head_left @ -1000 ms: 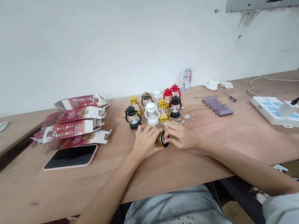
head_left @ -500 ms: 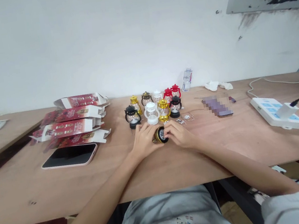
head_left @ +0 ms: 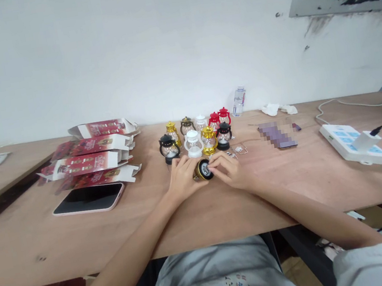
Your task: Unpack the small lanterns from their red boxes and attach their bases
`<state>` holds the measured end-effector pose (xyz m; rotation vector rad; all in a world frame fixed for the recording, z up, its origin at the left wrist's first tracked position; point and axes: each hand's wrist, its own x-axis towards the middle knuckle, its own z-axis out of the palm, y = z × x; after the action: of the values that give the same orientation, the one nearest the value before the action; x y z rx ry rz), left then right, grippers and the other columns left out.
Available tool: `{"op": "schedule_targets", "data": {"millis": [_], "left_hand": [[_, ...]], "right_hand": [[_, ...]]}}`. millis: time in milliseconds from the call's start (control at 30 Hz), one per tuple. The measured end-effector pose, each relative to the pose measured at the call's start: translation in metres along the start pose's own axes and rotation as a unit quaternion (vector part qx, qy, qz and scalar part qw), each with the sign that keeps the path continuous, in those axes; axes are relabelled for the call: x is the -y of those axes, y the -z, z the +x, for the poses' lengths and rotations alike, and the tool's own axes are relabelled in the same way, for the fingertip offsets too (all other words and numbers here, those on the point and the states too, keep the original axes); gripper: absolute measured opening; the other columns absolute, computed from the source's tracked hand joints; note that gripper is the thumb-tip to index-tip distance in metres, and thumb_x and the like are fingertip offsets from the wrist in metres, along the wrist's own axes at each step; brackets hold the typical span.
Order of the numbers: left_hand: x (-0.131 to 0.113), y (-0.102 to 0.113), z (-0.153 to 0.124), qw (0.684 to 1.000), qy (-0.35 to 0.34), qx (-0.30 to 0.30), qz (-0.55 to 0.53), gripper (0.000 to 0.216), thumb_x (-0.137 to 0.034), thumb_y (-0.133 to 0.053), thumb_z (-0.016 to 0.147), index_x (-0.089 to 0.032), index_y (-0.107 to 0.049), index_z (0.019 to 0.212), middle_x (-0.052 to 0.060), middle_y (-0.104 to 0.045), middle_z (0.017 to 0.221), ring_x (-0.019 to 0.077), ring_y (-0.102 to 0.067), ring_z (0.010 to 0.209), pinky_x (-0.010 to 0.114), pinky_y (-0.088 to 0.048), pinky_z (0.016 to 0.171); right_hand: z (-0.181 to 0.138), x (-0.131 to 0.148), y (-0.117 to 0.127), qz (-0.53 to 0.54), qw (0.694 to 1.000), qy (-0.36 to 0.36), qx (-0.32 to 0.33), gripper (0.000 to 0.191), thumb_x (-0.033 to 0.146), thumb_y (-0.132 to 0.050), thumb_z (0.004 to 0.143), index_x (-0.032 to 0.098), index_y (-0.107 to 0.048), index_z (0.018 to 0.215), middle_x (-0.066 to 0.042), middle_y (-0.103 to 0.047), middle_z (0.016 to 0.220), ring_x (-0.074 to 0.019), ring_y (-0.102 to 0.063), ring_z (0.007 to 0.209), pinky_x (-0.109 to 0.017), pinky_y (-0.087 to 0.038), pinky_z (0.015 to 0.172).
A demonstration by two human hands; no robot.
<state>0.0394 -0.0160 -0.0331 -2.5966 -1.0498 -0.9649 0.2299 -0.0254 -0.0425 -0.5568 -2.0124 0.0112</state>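
Note:
A small gold lantern point(head_left: 197, 175) lies tipped on its side in my left hand point(head_left: 183, 178), whose fingers and thumb wrap round its body. Its round dark base point(head_left: 205, 169) faces toward me and to the right. At the upper right edge of that base are the thumb and fingertips of my right hand point(head_left: 229, 170), brought together; whatever they pinch, if anything, is too small to make out. Just beyond my hands stand several upright mini lanterns, among them a white one point(head_left: 193, 144), a gold one point(head_left: 209, 141) and two black ones point(head_left: 169, 149) point(head_left: 224, 136).
Red and white folded boxes point(head_left: 94, 163) lie at the left, behind a phone point(head_left: 89, 199). Small flat pieces point(head_left: 238, 149) rest right of the lanterns. A bottle point(head_left: 239, 101) leans at the wall. Farther right are a purple pack point(head_left: 282, 139), tissues point(head_left: 271, 109) and a power strip point(head_left: 348, 140).
My right hand's fingertips have shifted from the middle of the lantern's base to its upper right edge, so more of the base shows. My left hand has hardly moved.

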Motion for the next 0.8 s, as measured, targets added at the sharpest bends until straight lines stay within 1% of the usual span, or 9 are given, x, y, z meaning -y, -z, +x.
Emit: {"op": "schedule_targets", "data": {"millis": [133,200,267,367,467,533,700,767,800], "left_hand": [[0.0,0.001,0.001,1.0,0.002,-0.01,-0.003,0.038,-0.032,-0.065,0.07,-0.018,-0.055,0.104,0.005,-0.067,0.095,0.0224,-0.054,0.086,0.035,-0.031,0.074],[0.001,0.001,0.001,1.0,0.0,-0.009,0.005,0.038,-0.033,-0.065,0.07,-0.017,-0.055,0.104,0.005,-0.067,0.094,0.0226,-0.055,0.085,0.035,-0.031,0.074],[0.001,0.0,0.001,1.0,-0.003,-0.006,0.015,0.039,-0.034,-0.066,0.07,-0.017,-0.055,0.104,0.005,-0.067,0.093,0.0229,-0.054,0.085,0.035,-0.031,0.073],[0.003,-0.001,0.0,1.0,-0.008,0.001,0.03,0.041,-0.035,-0.067,0.07,-0.017,-0.055,0.106,0.005,-0.067,0.094,0.0231,-0.054,0.086,0.035,-0.031,0.073],[0.004,-0.001,0.0,0.998,-0.025,0.003,0.052,0.042,-0.037,-0.066,0.071,-0.017,-0.055,0.106,0.006,-0.067,0.095,0.0232,-0.054,0.087,0.036,-0.03,0.073],[0.004,-0.002,-0.001,0.997,-0.042,0.002,0.069,0.041,-0.038,-0.066,0.073,-0.017,-0.055,0.107,0.007,-0.067,0.094,0.0233,-0.054,0.086,0.036,-0.03,0.072],[0.004,-0.002,-0.001,0.994,-0.063,0.005,0.085,0.039,-0.04,-0.063,0.076,-0.017,-0.056,0.106,0.008,-0.067,0.094,0.0236,-0.054,0.086,0.036,-0.029,0.072],[0.003,-0.001,-0.001,0.995,-0.061,0.01,0.083,0.039,-0.041,-0.063,0.076,-0.017,-0.056,0.106,0.009,-0.067,0.094,0.0239,-0.054,0.087,0.036,-0.03,0.072],[0.003,-0.001,0.0,0.995,-0.059,0.01,0.082,0.039,-0.04,-0.063,0.076,-0.017,-0.056,0.107,0.009,-0.067,0.094,0.024,-0.054,0.087,0.036,-0.03,0.072]], "right_hand": [[0.001,0.005,0.001,0.034,0.997,-0.067,-0.02,0.01,0.019,-0.048,0.088,0.019,-0.049,0.078,-0.007,-0.064,0.088,-0.015,-0.061,0.085,-0.031,-0.048,0.076],[0.001,0.006,0.0,0.036,0.995,-0.087,-0.023,0.012,0.021,-0.05,0.087,0.019,-0.049,0.075,-0.005,-0.065,0.086,-0.0145,-0.062,0.082,-0.029,-0.048,0.074],[0.001,0.007,0.0,0.033,0.996,-0.074,-0.025,0.011,0.021,-0.053,0.086,0.019,-0.052,0.075,-0.005,-0.066,0.083,-0.0144,-0.062,0.08,-0.029,-0.048,0.072],[0.002,0.004,0.001,0.023,1.0,-0.021,-0.002,0.007,0.019,-0.053,0.086,0.018,-0.058,0.082,-0.005,-0.064,0.081,-0.0144,-0.062,0.08,-0.028,-0.049,0.073],[0.002,-0.002,0.002,0.013,0.999,0.017,0.033,0.013,0.018,-0.049,0.089,0.018,-0.062,0.089,-0.005,-0.063,0.083,-0.0129,-0.06,0.078,-0.026,-0.049,0.071],[0.002,-0.007,0.003,0.007,0.998,0.031,0.054,0.016,0.019,-0.048,0.09,0.019,-0.064,0.09,-0.005,-0.062,0.084,-0.0123,-0.06,0.077,-0.025,-0.049,0.07],[0.002,-0.01,0.006,0.006,0.996,0.037,0.077,0.018,0.021,-0.048,0.091,0.019,-0.065,0.086,-0.005,-0.062,0.082,-0.0129,-0.059,0.076,-0.026,-0.049,0.07],[0.002,-0.007,0.006,0.029,0.996,0.014,0.078,0.017,0.022,-0.048,0.09,0.019,-0.065,0.085,-0.005,-0.062,0.082,-0.0132,-0.059,0.077,-0.026,-0.049,0.071],[0.002,-0.006,0.004,0.047,0.996,-0.011,0.071,0.016,0.022,-0.05,0.09,0.019,-0.065,0.084,-0.005,-0.063,0.083,-0.0133,-0.059,0.078,-0.027,-0.049,0.072]]}}
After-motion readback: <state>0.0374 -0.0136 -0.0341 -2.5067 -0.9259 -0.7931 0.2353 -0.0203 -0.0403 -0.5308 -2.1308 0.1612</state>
